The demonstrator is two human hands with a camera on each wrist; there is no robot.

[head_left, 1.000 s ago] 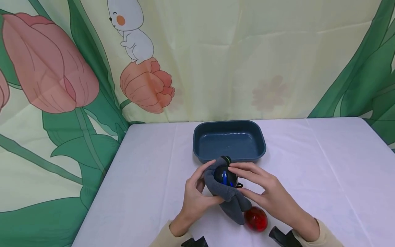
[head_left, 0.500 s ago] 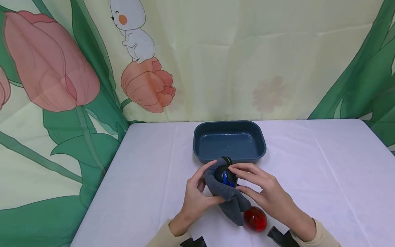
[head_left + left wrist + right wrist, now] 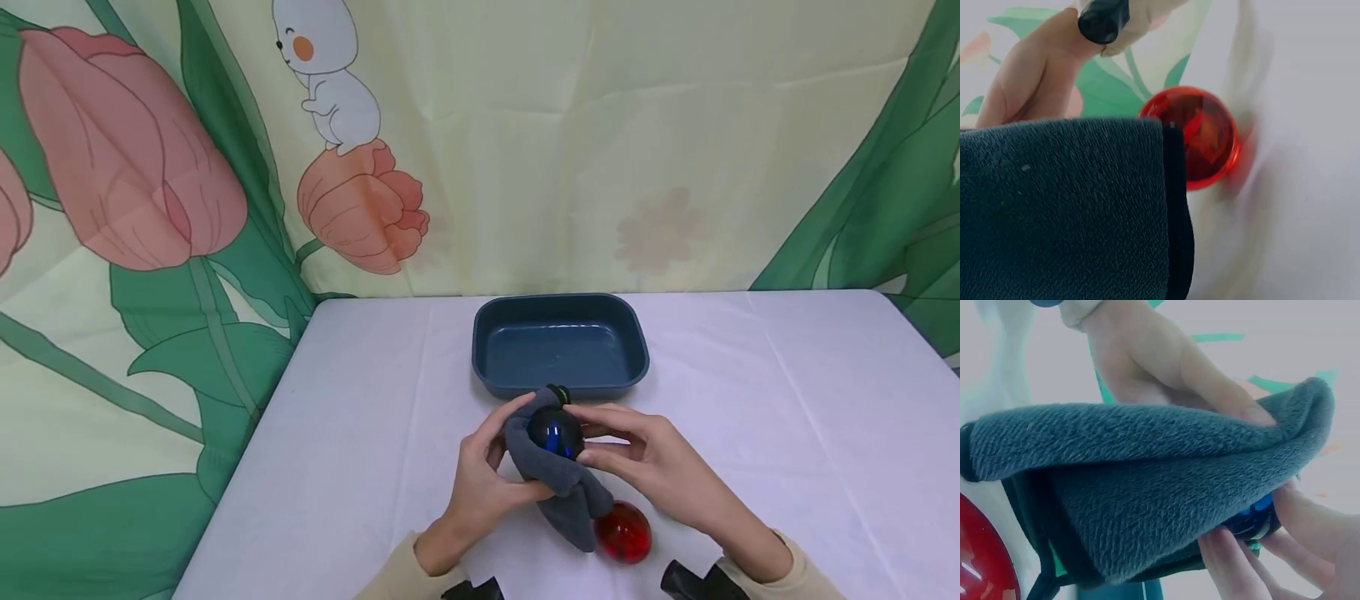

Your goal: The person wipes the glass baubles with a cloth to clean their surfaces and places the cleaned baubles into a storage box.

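Note:
In the head view my left hand (image 3: 483, 479) grips a dark grey cloth (image 3: 551, 471) folded partly round a shiny black-and-blue ball (image 3: 555, 432). My right hand (image 3: 660, 467) pinches that ball from its right side, with fingertips at its top and lower edge. From the right wrist view, the cloth (image 3: 1147, 487) covers most of the ball, and only a blue patch (image 3: 1257, 512) shows between the right fingers. A glossy red ball (image 3: 623, 532) rests on the table just below the cloth's hanging corner. In the left wrist view this red ball (image 3: 1204, 134) is see-through.
Behind the hands stands a dark blue rectangular tub (image 3: 558, 387), its near rim close to the cloth's top. A white cloth covers the table (image 3: 360, 400). A curtain printed with tulips (image 3: 525, 167) hangs at the back and left.
My right hand's fingers have curled further round the ball, and a small black loop at its lower right is now hidden. Both hands, cloth and ball have shifted slightly right.

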